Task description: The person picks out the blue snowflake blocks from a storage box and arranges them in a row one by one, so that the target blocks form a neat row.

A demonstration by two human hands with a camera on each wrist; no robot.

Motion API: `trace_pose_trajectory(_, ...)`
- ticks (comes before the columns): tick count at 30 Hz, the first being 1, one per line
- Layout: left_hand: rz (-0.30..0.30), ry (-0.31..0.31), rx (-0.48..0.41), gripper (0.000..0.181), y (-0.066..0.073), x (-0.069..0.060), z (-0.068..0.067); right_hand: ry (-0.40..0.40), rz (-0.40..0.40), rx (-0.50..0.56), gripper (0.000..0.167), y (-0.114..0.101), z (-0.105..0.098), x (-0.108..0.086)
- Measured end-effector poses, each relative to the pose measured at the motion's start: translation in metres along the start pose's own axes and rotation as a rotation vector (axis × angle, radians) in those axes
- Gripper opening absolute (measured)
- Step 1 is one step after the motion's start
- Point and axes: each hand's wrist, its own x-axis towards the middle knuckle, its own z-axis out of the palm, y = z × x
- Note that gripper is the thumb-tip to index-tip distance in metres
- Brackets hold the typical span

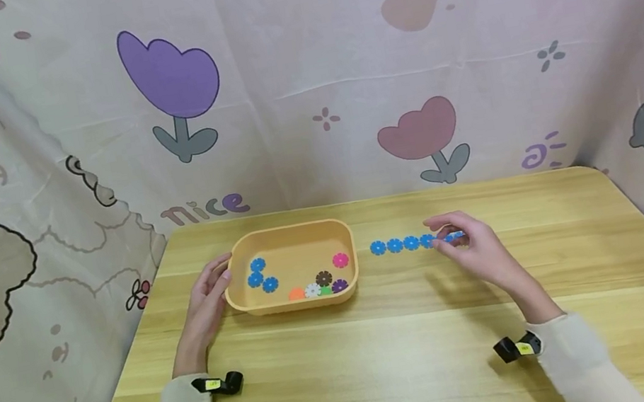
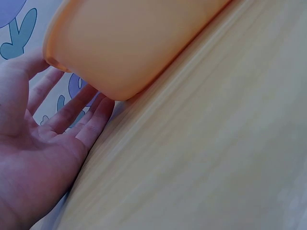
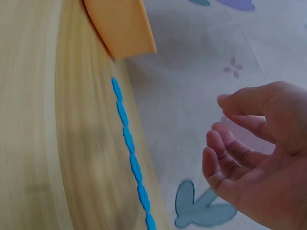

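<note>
An orange basket (image 1: 296, 304) stands on the table, several coloured flower-shaped discs inside, including blue discs (image 1: 255, 279). At its left end my left hand (image 1: 202, 314) holds it, thumb at the rim and fingers against the outer wall; the left wrist view shows this hand (image 2: 43, 143) beside the basket (image 2: 129, 43). To the basket's right lies a straight row of joined blue discs (image 1: 394, 245). My right hand (image 1: 476, 249) hovers over the row's right part, partly hiding it. In the right wrist view, that hand (image 3: 261, 148) has loosely bent fingers holding nothing, apart from the blue row (image 3: 128, 139).
The wooden table (image 1: 351, 368) reaches back to a patterned cloth (image 1: 290, 91), which also hangs at both sides. Inside the basket, a pink disc (image 1: 340, 260) lies near the right wall and a brown disc (image 1: 323, 278) is closer to the front. Each wrist wears a small black camera.
</note>
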Motion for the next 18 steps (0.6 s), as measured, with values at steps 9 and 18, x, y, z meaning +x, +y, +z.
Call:
trace_pose_trajectory(9,-0.020,0.006,0.007,0.050,0.003,0.001,0.001,0.010,-0.070,0.096,0.034,-0.023,0.033,0.009)
trace_pose_trajectory(18,-0.019,0.011,0.022,0.050,0.002,0.000,0.000,-0.042,-0.106,0.148,0.035,-0.048,0.065,0.023)
